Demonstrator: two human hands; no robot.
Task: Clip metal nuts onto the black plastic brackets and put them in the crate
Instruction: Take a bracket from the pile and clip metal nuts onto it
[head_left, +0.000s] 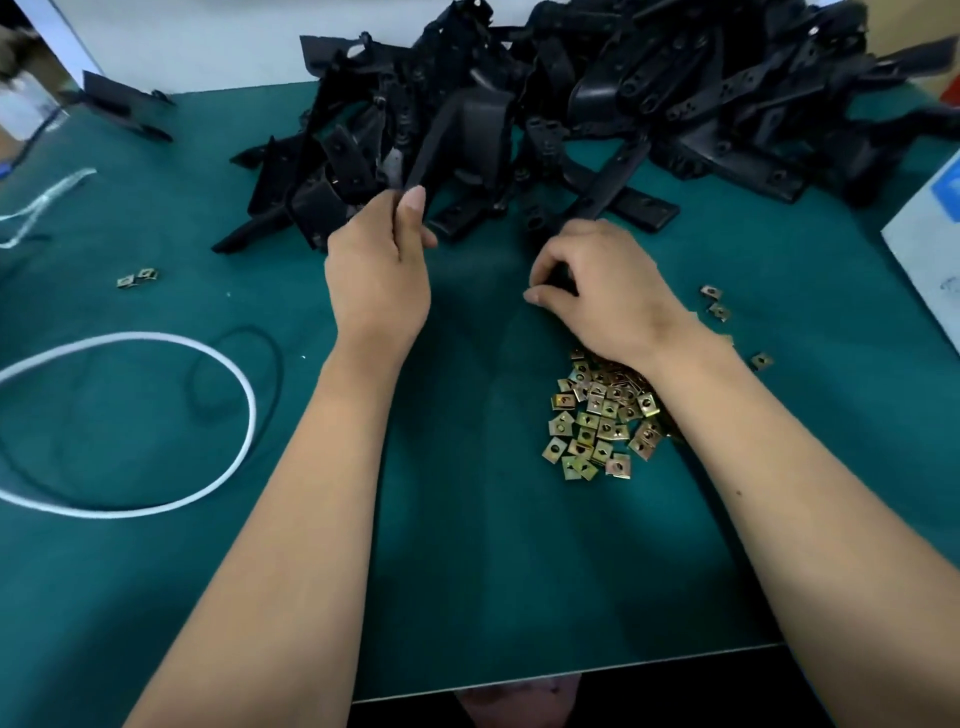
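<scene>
Left hand (376, 280): up at the near edge of the heap, thumb and fingers pinched on the lower end of a black bracket (457, 135) that stands tilted out of the pile.
Right hand (597, 291): low over the mat, fingers curled in toward the thumb; something dark inside the curl, cannot tell whether gripped or what it is.
Bracket pile (675, 93): big tangled heap of black plastic across the far side of the mat, just beyond both hands.
Loose nuts (602, 421): brass-coloured cluster on the mat, partly under the right wrist; a few strays (717, 304) off to the right, two more (137, 277) well apart on the left.
Green mat (467, 545): covering the bench.
White cord (156, 415): looped on the left.
Pale box (930, 228): at the right edge, partly out of view.
Crate: nowhere in shot.
</scene>
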